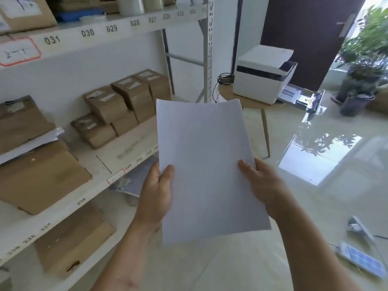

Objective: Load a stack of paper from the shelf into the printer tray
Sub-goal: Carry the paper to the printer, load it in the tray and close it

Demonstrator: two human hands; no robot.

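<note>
Glossy pale floor [327,206] fills the room, window light reflecting off it to the right of the hands. Stack of paper [207,171] held up in mid-air between both hands, white, blank, upper edge bowed slightly. Left hand [156,192] grips its left edge, thumb on the front face, fingers hidden behind. Right hand [263,186] grips the right edge the same way, thumb on top. White shelf [100,162] just left of the left hand, numbered labels along its front lip; brown cardboard boxes [123,106] stacked on it, larger flat ones further left. Printer [262,74] well beyond the hands, up and to the right, white, on a small round wooden table [252,103]; its tray [302,97] stands pulled out on the right side, contents too blurred to read. Potted plant [365,59] far right by a dark door [310,28].
</note>
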